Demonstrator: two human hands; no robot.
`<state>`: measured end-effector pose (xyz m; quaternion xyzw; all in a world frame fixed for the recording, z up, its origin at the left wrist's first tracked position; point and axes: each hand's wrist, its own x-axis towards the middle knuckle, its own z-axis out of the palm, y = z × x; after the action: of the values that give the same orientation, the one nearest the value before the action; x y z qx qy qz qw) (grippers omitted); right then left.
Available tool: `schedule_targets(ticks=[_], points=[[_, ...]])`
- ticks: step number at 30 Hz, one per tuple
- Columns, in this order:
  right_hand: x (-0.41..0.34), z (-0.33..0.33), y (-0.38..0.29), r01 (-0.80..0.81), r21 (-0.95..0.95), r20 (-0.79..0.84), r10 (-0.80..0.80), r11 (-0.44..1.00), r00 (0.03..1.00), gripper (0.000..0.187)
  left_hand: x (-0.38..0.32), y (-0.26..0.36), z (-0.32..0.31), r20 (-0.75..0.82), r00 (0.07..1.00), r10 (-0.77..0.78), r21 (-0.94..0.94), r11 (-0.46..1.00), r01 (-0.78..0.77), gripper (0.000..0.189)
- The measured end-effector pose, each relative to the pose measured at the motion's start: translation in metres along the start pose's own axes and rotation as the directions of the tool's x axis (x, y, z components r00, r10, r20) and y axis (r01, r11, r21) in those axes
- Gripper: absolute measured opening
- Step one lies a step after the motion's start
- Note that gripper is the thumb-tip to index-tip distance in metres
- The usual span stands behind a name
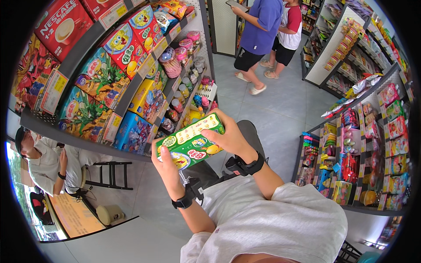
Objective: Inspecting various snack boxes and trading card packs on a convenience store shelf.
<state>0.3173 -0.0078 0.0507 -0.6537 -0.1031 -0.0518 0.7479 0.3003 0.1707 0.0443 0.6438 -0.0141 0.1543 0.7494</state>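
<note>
A green snack box (194, 142) with cartoon pictures is held between both hands, in front of my chest. My left hand (168, 164) grips its left end, thumb on the printed face. At the right end my right hand (223, 133) is closed round the box, its thumb also on top. Both wrists wear black straps with small devices. Just beyond the box stands a shelf of packaged goods: red cartoon boxes (126, 44), a yellow box (146, 100), a blue box (133, 131) and small jars (177, 105).
Two people stand on the grey tiled floor (263, 108) ahead, one holding a tablet-like device (236, 5). Another person (49, 161) sits at the left beside a black metal frame (113, 176). A shelf (361, 157) of packaged goods stands at the right.
</note>
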Motion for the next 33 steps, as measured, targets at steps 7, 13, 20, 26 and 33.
schedule_targets(ticks=[7, 13, 20, 26, 33], points=[[0.0004, 0.0011, 0.0008, 0.038, 0.015, -0.001, -0.038, 0.999, 0.999, 0.034, 0.0008, -0.0032, -0.0015, 0.003, 1.0, 0.014, 0.03, 0.999, -0.014, 0.033], [0.0005, 0.0011, 0.0012, 0.043, -0.002, -0.001, -0.043, 0.999, 0.999, 0.035, 0.0014, -0.0031, -0.0025, 0.023, 1.0, 0.02, 0.019, 1.0, -0.02, 0.033], [0.0007, 0.0011, 0.002, 0.051, -0.026, -0.014, -0.051, 0.998, 0.999, 0.035, 0.001, -0.0006, -0.0007, 0.008, 1.0, -0.013, -0.013, 1.0, 0.013, 0.028], [0.0012, 0.0008, 0.0035, 0.053, -0.043, -0.014, -0.053, 0.998, 0.998, 0.036, 0.0007, -0.0001, -0.0002, 0.008, 1.0, -0.015, -0.002, 1.0, 0.015, 0.028], [0.002, 0.0017, 0.0059, 0.065, -0.028, -0.022, -0.066, 0.997, 0.998, 0.035, 0.0004, 0.0015, 0.0003, -0.006, 1.0, -0.029, 0.011, 1.0, 0.029, 0.028]])
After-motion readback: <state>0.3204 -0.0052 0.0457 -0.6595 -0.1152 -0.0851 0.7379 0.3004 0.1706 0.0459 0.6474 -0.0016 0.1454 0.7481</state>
